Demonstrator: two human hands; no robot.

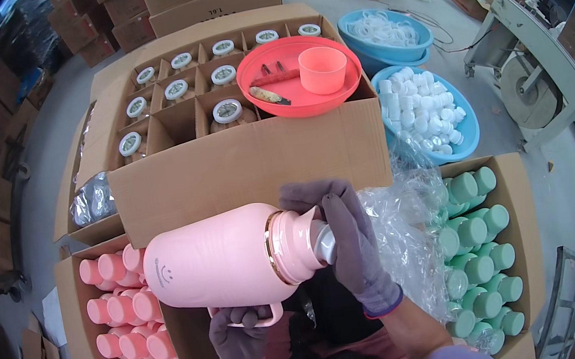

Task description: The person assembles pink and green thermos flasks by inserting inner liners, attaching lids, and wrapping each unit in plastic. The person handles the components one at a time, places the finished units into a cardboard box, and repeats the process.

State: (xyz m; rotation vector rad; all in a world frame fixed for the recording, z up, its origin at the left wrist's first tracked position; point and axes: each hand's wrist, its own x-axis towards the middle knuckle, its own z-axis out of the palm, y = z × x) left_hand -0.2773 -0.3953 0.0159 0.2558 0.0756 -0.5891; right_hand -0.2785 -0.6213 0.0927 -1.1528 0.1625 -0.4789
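Note:
A pink vacuum jug [214, 261] lies on its side in front of me, its mouth toward the right. My left hand [241, 337], in a grey glove, is closed round the jug's handle [273, 315] from below. In the jug's mouth sits a white stopper [325, 243]. My right hand [346, 238], gloved too, is at that stopper, with its palm and thumb side against it and its fingers bent over the mouth; part of the grip is hidden.
An open carton [247, 163] with dividers holds several jugs. On its corner rests a red basin [269, 109] with a cup. Blue basins [471, 128] hold white stoppers and clear rings. Cartons of pink lids [127, 306] and green lids [473, 233] flank me, with plastic bags [405, 236] between.

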